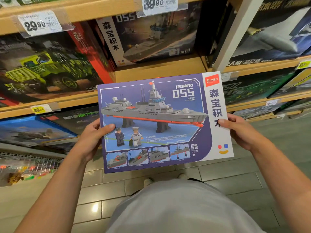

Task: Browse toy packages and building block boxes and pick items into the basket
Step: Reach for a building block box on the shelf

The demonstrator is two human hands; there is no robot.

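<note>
Hands: left hand (pixel 91 140) and right hand (pixel 242 132) each grip a short side of the warship box (pixel 154 121), thumbs laid over its printed face, fingers curled out of sight behind it.
Head view, box: a purple-and-white building block box marked 055 and SEMBO, picturing a grey destroyer and two small figures; held tilted toward the camera, above the tiled floor (pixel 235 182) and clear of every shelf.
Head view, source shelf: a matching 055 box (pixel 151 36) stands at the back of the middle shelf (pixel 159 71), under the 39.90 price tag (pixel 159 5); the front edge of that shelf is bare board just above the held box.
Head view, neighbours: a green truck box (pixel 45 64) leans at the left under the 29.90 tag (pixel 40 22); a grey aircraft box (pixel 277 36) sits beyond the white upright (pixel 235 31) at the right.
Basket: not in view; what it holds cannot be told.
Progress: browsing under way, one box off the shelf and being read.
Left to do: judging by the grip, deciding on this box, placing it in the basket if chosen, then looking through further packages.
</note>
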